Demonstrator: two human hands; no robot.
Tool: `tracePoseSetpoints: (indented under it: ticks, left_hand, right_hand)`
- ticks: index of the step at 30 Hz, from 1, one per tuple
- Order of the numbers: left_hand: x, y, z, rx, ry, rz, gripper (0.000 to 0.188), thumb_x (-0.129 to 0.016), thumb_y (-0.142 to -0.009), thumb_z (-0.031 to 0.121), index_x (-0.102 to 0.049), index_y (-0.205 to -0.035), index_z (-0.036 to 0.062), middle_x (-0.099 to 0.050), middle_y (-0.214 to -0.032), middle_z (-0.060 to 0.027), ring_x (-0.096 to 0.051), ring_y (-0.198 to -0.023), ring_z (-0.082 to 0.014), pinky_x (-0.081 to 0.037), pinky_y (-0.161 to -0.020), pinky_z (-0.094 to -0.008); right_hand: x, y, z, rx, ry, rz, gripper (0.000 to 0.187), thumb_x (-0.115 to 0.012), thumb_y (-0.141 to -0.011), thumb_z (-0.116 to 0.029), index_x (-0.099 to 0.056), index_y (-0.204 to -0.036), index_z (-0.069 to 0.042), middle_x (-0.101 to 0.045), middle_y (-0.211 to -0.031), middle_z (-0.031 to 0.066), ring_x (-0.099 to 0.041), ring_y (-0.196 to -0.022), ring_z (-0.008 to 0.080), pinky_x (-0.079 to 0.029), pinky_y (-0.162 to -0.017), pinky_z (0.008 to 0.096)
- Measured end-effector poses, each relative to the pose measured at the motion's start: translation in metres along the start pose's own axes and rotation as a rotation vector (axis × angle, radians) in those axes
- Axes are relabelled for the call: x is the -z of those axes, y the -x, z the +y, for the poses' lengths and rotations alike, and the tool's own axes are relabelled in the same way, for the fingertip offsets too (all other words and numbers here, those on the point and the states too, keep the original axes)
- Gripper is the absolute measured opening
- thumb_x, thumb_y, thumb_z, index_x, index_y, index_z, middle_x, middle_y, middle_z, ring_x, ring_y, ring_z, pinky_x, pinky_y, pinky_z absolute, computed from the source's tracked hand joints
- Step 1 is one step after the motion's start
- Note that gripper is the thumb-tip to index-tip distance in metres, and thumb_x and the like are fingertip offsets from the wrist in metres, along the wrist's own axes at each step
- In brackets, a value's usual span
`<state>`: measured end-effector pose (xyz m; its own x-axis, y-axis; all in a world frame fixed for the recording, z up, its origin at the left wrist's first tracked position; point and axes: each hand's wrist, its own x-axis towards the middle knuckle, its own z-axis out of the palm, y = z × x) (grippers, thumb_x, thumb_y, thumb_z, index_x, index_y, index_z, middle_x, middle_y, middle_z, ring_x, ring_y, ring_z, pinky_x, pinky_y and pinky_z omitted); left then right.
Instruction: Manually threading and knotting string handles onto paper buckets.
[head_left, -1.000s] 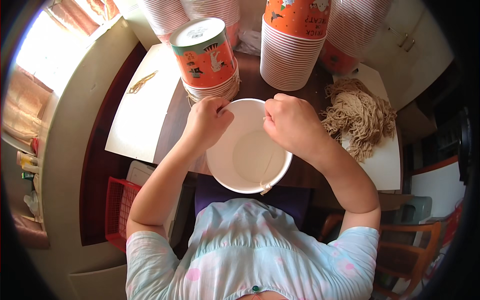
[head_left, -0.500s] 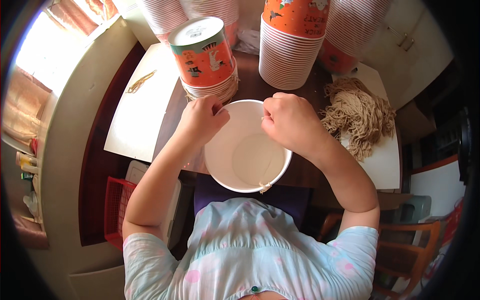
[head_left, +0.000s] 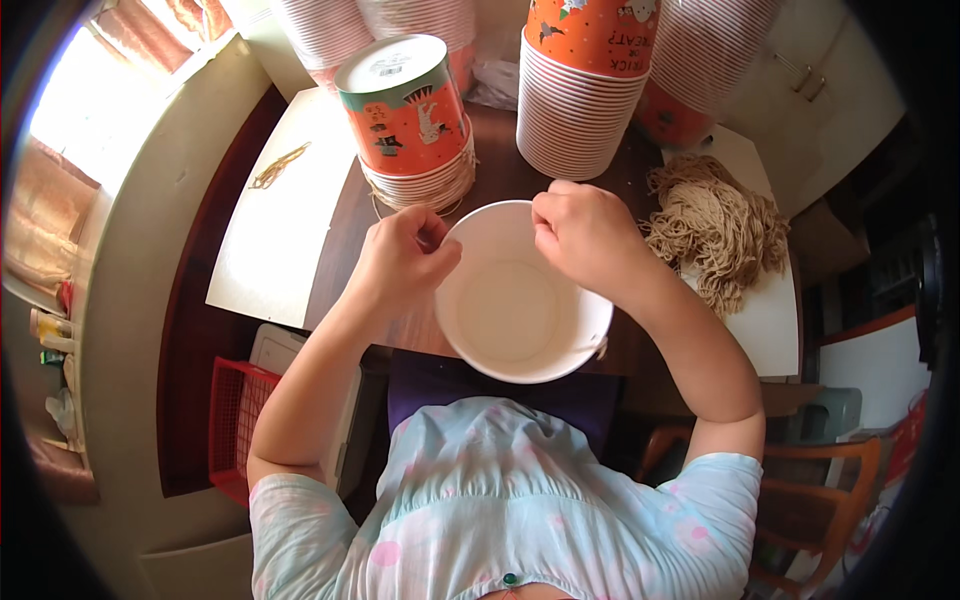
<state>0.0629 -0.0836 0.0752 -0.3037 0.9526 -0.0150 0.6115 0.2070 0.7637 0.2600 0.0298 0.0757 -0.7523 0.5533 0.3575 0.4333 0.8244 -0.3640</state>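
Note:
A white-lined paper bucket point(head_left: 520, 315) is tilted with its mouth toward me at the table's near edge. My right hand point(head_left: 588, 240) is closed on its far rim, the fingers folded over the edge. At the left of the rim is my left hand point(head_left: 405, 255), fingers curled and thumb against the bucket's edge; what they pinch is hidden. A small knot of beige cord point(head_left: 601, 348) sticks out at the rim's lower right. Beyond my left hand stands an upside-down stack of orange and green printed buckets point(head_left: 410, 120), with cord loops around its lower rims.
A taller stack of nested buckets point(head_left: 580, 110) rises at the back centre, with more behind. On the right, a heap of beige cords point(head_left: 720, 230) lies on a white board point(head_left: 765, 335). A few cords point(head_left: 280, 166) rest on the left board. A red basket point(head_left: 240, 410) stands low at left.
The bucket has shifted right and turned, so its cord knot has gone from the near rim to the lower right. My left hand has dropped slightly nearer me.

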Motion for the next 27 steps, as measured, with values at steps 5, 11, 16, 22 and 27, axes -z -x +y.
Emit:
tracePoseSetpoints:
  ticks: [5,11,16,22,27]
  left_hand:
    - [-0.015,0.019,-0.014,-0.064,0.316,-0.057,0.020,-0.064,-0.086,0.015,-0.059,-0.095,-0.0021,-0.060,-0.078,-0.0013,-0.057,-0.068,-0.0064,-0.047,-0.060,-0.0210]
    - [-0.024,0.038,-0.018,0.112,0.800,-0.096,0.022,-0.057,-0.095,0.020,-0.058,-0.097,-0.0022,-0.061,-0.077,-0.0021,-0.058,-0.068,-0.0075,-0.048,-0.061,-0.0222]
    - [-0.028,0.039,-0.024,0.077,0.749,-0.091,0.023,-0.052,-0.098,0.020,-0.059,-0.099,-0.0008,-0.064,-0.079,-0.0032,-0.060,-0.067,-0.0094,-0.049,-0.061,-0.0221]
    - [-0.028,0.040,-0.028,0.049,0.734,-0.087,0.019,-0.051,-0.098,0.014,-0.059,-0.101,-0.0026,-0.063,-0.081,-0.0032,-0.059,-0.069,-0.0079,-0.049,-0.062,-0.0221]
    - [-0.029,0.042,-0.028,0.032,0.713,-0.059,0.019,-0.052,-0.095,0.007,-0.060,-0.107,-0.0051,-0.065,-0.083,-0.0050,-0.062,-0.074,-0.0084,-0.051,-0.067,-0.0219]
  right_hand:
    - [0.002,-0.003,-0.002,0.067,-0.221,0.064,0.007,-0.066,-0.078,-0.007,-0.067,-0.083,-0.002,-0.058,-0.095,0.0100,-0.061,-0.082,0.0274,-0.050,-0.073,0.0349]
    - [0.004,0.010,-0.039,-0.065,-0.496,-0.184,0.011,-0.066,-0.080,-0.011,-0.068,-0.085,-0.001,-0.058,-0.080,0.0082,-0.059,-0.074,0.0181,-0.047,-0.067,0.0313]
    - [-0.015,0.008,-0.038,-0.339,-0.652,-0.280,0.014,-0.065,-0.081,-0.013,-0.068,-0.084,0.000,-0.063,-0.080,0.0081,-0.061,-0.074,0.0160,-0.048,-0.068,0.0308]
    - [-0.024,0.005,-0.040,-0.410,-0.725,-0.274,0.014,-0.063,-0.081,-0.012,-0.067,-0.084,0.002,-0.067,-0.077,0.0094,-0.062,-0.073,0.0141,-0.049,-0.067,0.0300]
    - [-0.032,0.005,-0.041,-0.394,-0.695,-0.252,0.013,-0.063,-0.081,-0.011,-0.068,-0.083,0.001,-0.067,-0.074,0.0084,-0.062,-0.070,0.0138,-0.049,-0.065,0.0296]
